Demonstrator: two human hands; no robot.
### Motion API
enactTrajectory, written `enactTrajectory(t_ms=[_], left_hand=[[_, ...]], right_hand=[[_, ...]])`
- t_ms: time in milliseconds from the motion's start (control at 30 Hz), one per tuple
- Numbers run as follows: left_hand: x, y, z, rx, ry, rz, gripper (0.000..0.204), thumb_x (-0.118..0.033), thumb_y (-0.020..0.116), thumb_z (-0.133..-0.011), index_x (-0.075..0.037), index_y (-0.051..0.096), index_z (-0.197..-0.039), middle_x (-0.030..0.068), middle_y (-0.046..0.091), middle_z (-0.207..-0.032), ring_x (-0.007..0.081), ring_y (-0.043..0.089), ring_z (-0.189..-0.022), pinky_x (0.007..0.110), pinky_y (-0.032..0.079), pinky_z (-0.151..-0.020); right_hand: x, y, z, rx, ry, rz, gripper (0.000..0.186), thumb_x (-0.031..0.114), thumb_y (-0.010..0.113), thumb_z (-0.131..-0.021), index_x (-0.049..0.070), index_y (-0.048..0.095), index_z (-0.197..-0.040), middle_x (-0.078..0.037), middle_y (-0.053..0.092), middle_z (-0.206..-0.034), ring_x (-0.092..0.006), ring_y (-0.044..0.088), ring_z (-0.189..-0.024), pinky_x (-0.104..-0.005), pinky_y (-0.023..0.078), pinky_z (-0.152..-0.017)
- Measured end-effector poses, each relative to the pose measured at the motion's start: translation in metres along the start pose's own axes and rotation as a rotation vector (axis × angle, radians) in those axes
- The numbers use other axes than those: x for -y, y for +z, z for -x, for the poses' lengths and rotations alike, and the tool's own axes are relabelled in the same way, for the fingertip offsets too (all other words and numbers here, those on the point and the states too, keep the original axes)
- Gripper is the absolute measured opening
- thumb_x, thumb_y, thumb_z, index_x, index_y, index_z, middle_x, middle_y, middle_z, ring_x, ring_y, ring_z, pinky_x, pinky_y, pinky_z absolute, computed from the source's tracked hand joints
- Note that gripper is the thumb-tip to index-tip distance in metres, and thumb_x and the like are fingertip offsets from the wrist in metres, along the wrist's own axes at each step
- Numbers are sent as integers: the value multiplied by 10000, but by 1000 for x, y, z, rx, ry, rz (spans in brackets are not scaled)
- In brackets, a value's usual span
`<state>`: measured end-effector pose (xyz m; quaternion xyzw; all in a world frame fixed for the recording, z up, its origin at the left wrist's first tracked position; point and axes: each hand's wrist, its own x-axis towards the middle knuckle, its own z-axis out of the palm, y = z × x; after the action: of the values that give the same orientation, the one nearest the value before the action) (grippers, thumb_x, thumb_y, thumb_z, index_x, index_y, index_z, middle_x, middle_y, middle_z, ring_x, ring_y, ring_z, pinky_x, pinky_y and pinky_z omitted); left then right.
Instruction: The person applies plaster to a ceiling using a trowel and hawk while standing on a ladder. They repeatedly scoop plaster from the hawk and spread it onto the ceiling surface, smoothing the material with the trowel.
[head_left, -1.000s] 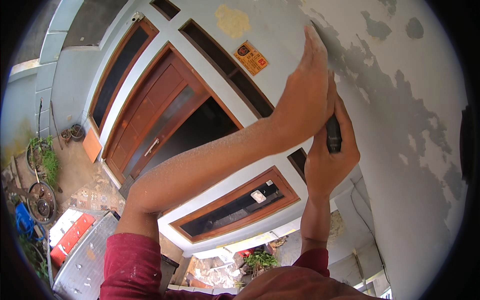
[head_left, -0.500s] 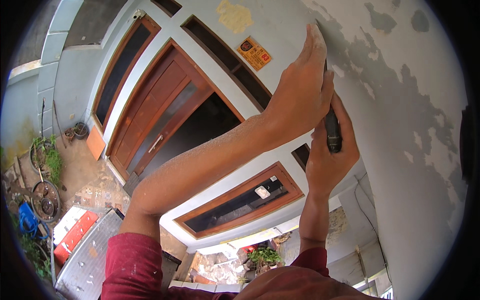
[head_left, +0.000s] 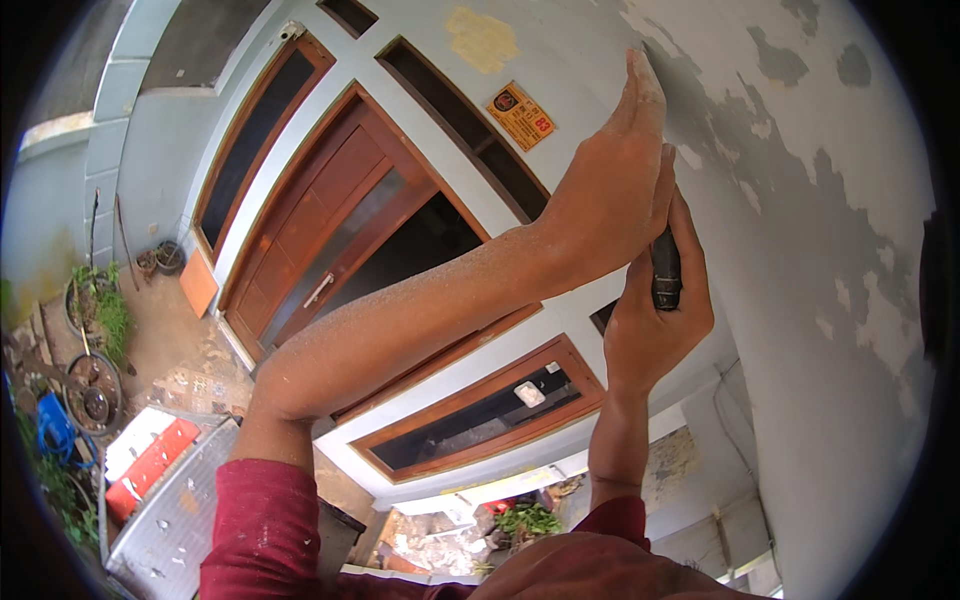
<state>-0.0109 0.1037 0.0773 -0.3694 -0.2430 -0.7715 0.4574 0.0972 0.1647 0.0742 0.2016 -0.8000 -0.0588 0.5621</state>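
Note:
My right hand [head_left: 655, 335] is wrapped round the black handle [head_left: 666, 275] of a slim hand tool that looks like a scraper. Its blade runs up along the wall and shows only as a thin dark edge. Stretched upward, the fingers of my left hand [head_left: 612, 195] lie flat along the blade side, close to the wall surface. Pale dust coats the left fingertips and forearm. Beside both hands rises a light wall [head_left: 800, 390] with ragged grey patches where paint has come off. The tool's tip is mostly hidden by my left hand.
A brown wooden door [head_left: 335, 210] and windows with wooden frames stand to the left. Above them hangs a small orange plate [head_left: 521, 115]. Lower left is a paint-spotted metal surface [head_left: 175, 515] with a red-and-white object [head_left: 150, 465]. Potted plants [head_left: 110, 320] line the far left.
The view has shifted slightly, so the wall and door appear a little lower and farther right. Both hands keep their place on the tool.

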Motion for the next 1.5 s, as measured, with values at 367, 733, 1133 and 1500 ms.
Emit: enactTrajectory(t_ms=[367, 733, 1133, 1500], left_hand=[[2, 3, 1, 39, -55, -49, 729, 3, 542, -950, 188, 137, -1527, 279, 633, -774, 444, 661, -713, 452, 525, -682], [3, 6, 0, 42, -32, -21, 833, 71, 599, -837, 294, 79, -1449, 421, 587, -1062, 487, 673, -766, 490, 564, -680], [8, -9, -14, 5, -91, -112, 661, -28, 533, -951, 167, 199, -1486, 283, 641, -793, 493, 650, -755, 511, 498, -670], [-5, -2, -3, 123, -151, -110, 739, -6, 531, -949, 192, 107, -1519, 314, 654, -909, 495, 661, -807, 509, 517, -734]], right_hand=[[5, 11, 1, -108, 15, 60, 380, -24, 680, -898, 9, 700, -1276, -161, 756, -1173, -248, 754, -1030, -340, 612, -811], [-2, 9, 0, -51, 2, -10, 448, -165, 584, -884, -32, 656, -1306, -189, 723, -1234, -270, 721, -1115, -353, 578, -940], [3, 26, -14, -57, 8, -82, 436, -142, 590, -877, -45, 656, -1297, -200, 715, -1247, -297, 711, -1138, -358, 554, -963], [7, 12, -5, -65, 85, -27, 430, -151, 595, -894, -52, 646, -1309, -194, 710, -1266, -274, 717, -1130, -348, 581, -942]])
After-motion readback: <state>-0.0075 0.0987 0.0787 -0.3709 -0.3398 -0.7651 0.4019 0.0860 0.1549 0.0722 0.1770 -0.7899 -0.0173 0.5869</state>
